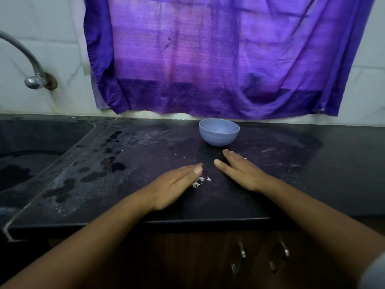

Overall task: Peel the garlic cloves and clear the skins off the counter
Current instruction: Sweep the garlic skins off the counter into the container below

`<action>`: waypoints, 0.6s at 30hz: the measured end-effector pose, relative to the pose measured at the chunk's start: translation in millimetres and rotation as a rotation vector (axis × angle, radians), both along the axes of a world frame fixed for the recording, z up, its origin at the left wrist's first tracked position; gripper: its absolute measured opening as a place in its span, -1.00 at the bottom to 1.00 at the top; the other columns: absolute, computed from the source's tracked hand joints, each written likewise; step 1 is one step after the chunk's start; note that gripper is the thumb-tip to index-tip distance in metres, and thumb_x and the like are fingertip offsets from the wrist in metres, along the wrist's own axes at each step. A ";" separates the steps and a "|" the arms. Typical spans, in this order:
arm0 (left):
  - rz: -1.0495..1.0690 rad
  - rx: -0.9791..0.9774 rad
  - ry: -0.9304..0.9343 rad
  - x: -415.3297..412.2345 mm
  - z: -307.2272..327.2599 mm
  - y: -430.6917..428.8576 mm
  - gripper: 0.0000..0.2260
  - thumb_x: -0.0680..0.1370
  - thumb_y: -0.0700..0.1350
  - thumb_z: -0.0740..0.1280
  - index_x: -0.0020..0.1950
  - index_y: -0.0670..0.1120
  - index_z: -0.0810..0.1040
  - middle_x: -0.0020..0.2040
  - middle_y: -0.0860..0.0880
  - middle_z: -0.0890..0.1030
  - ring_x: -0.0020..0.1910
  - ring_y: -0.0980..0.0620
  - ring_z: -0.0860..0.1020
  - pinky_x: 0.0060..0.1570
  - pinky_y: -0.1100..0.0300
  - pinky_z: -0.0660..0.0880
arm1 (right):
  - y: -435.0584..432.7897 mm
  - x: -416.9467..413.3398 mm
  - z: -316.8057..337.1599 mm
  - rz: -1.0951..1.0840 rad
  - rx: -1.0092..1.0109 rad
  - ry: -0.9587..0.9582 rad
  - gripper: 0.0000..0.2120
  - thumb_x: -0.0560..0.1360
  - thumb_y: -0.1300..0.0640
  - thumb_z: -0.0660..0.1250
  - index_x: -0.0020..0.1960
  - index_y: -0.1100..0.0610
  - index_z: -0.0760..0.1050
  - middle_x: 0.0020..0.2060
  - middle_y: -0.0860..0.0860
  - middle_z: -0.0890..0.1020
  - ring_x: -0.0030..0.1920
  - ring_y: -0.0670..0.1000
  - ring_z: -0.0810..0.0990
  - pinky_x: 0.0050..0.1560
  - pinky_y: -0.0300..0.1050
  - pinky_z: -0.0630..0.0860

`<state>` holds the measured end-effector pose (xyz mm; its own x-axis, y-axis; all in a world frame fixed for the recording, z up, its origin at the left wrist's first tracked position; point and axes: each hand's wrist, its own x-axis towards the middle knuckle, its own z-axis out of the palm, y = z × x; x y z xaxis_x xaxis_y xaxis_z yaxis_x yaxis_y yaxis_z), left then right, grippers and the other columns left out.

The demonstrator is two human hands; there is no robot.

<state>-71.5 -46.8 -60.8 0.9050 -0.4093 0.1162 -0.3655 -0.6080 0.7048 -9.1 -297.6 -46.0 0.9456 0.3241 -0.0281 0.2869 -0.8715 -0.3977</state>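
- Head view, progress: no whole or peeled garlic cloves show anywhere on the counter. Peeling looks finished, though you cannot see the floor of the bowl to confirm the cloves are in it.
- Head view, what is left: a small cluster of skins lies on the counter just beside your left hand's fingertips. Finer specks are scattered between there and the bowl. Judged stage: gathering the skins; clearing is not yet done.
- Left hand: it rests on its edge on the counter, fingers straight and pressed together like a scraper, holding nothing.
- Right hand: it lies flat, palm down, fingers straight and close, thumb spread apart toward the left hand. One pale flake sits on its back.
- Skins: thin, papery, whitish, curled. They are likely light enough to scatter or cling to your skin.
- Counter: dark polished stone, dusty and smeared, with wet patches toward the sink.
- Bowl: small, round, matte pale blue, probably plastic, upright near the wall.
- Background: curved metal tap; thin creased purple cloth hanging over white tiles.
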 end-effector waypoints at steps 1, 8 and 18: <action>0.034 -0.077 0.004 -1.6 1.1 0.1 -0.34 0.58 0.38 0.00 0.61 0.11 0.33 0.57 0.25 0.30 0.52 0.36 0.22 0.54 0.33 0.06 | 4.2 8.5 -1.0 0.004 -0.060 -0.011 -0.05 0.52 -0.51 -0.07 0.68 0.12 -0.01 0.67 0.03 0.03 0.66 -0.03 -0.02 0.56 -0.15 -0.07; 0.307 -0.226 -0.038 15.3 5.0 15.5 -0.36 0.63 0.37 0.02 0.58 0.03 0.38 0.59 0.10 0.35 0.53 0.22 0.26 0.42 0.30 0.10 | 58.6 14.9 -4.4 0.259 -0.217 -0.075 -0.07 0.57 -0.48 -0.10 0.68 0.17 -0.04 0.67 0.11 0.01 0.66 0.02 -0.04 0.64 0.02 -0.04; 0.131 0.389 -0.078 68.1 5.9 11.4 -0.38 0.71 0.23 -0.01 0.67 -0.12 0.17 0.67 -0.04 0.17 0.65 0.07 0.10 0.54 0.28 -0.07 | 19.7 -41.1 -12.7 0.123 0.565 0.075 0.12 0.24 -0.75 0.04 0.62 -0.12 0.25 0.56 -0.29 0.28 0.53 -0.34 0.18 0.52 -0.29 0.05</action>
<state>-3.4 -35.4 -54.9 0.9469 -0.3183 0.0455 -0.3106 -0.8685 0.3863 -50.2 -277.9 -58.7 0.9023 0.4154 0.1156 0.3255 -0.4805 -0.8144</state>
